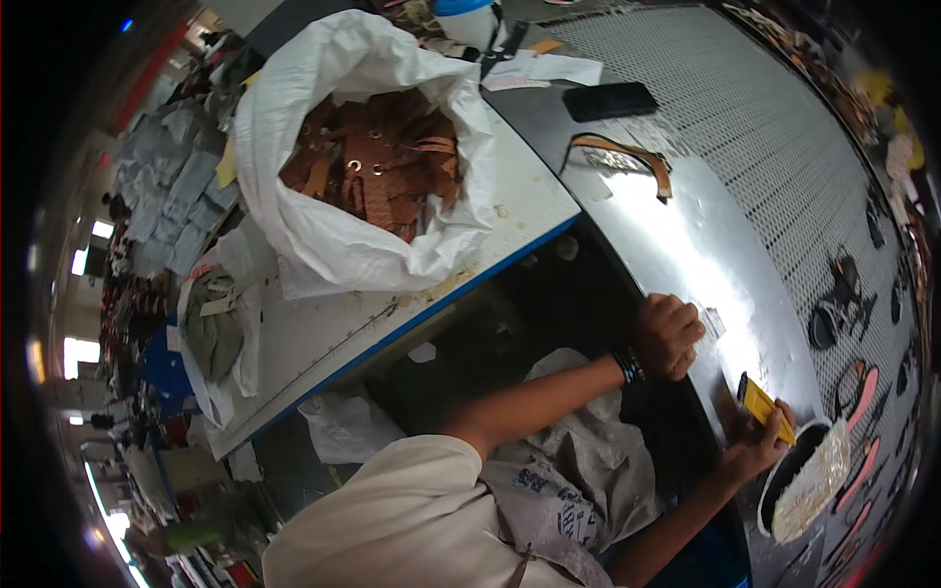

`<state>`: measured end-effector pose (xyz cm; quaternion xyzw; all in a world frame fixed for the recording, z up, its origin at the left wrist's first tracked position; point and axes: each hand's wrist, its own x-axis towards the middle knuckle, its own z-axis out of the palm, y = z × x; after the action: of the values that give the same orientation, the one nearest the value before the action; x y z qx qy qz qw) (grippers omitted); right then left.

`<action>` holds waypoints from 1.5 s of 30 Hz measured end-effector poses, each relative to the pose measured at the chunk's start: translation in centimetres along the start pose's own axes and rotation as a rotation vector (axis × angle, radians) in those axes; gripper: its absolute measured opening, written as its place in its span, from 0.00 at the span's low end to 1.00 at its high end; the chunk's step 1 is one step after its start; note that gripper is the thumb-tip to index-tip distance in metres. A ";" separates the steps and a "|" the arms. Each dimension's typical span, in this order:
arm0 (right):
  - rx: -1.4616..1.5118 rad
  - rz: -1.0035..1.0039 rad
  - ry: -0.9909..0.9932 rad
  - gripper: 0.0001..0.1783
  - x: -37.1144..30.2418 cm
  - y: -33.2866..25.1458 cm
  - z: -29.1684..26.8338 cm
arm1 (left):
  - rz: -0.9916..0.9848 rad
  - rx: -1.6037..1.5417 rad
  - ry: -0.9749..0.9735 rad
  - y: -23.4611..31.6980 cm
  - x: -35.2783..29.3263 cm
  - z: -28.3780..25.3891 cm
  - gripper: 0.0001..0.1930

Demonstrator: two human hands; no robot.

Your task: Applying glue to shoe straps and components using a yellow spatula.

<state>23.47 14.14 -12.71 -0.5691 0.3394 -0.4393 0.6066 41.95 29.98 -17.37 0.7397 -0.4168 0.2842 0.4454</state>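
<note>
- Left hand (pixel 669 336): right of centre in the frame, at the near edge of the metal table (pixel 676 235). Fingers are curled into a fist; cannot tell whether they grip anything. A dark beaded bracelet (pixel 628 367) is on the wrist.
- Right hand (pixel 763 446): lower right of the frame, grasping the yellow tool between thumb and fingers.
- Yellow tool (pixel 767 412): lower right of the frame, held tilted over the metal table. It is flat, with a dark edge at its upper left end.
- Tub (pixel 812 495): lower right of the frame, just beside the right hand. Pale, crusted material covers its side; the interior is dark.
- Strap (pixel 627 155): upper right of the frame, on the metal table, well apart from both hands. It is tan and bent into an arc.
- Phone (pixel 610 101): upper right of the frame, dark, lying near the strap.
- Mesh surface (pixel 725 108): right side of the frame, beyond the metal table. Footwear parts (pixel 835 314) lie along it.
- White table (pixel 524 201): upper left to centre of the frame, with a blue edge.
- Sack (pixel 343 250): upper left of the frame, white, standing open on the white table. Brown pieces (pixel 382 162) fill its mouth.
</note>
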 end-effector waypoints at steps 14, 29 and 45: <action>-0.007 -0.056 0.000 0.16 0.9 1.3 -2.0 | 0.007 0.049 -0.009 -0.1 -1.4 1.2 0.12; -0.010 -0.113 -0.089 0.20 2.1 2.6 -2.7 | -0.046 0.032 0.186 0.0 -2.9 3.4 0.16; -0.100 -0.244 -0.044 0.20 1.8 2.4 -2.5 | -0.085 -0.032 0.186 0.4 -2.8 4.0 0.16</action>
<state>22.18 11.43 -15.25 -0.6451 0.2759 -0.4798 0.5268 40.42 27.35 -21.17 0.7198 -0.3466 0.3258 0.5056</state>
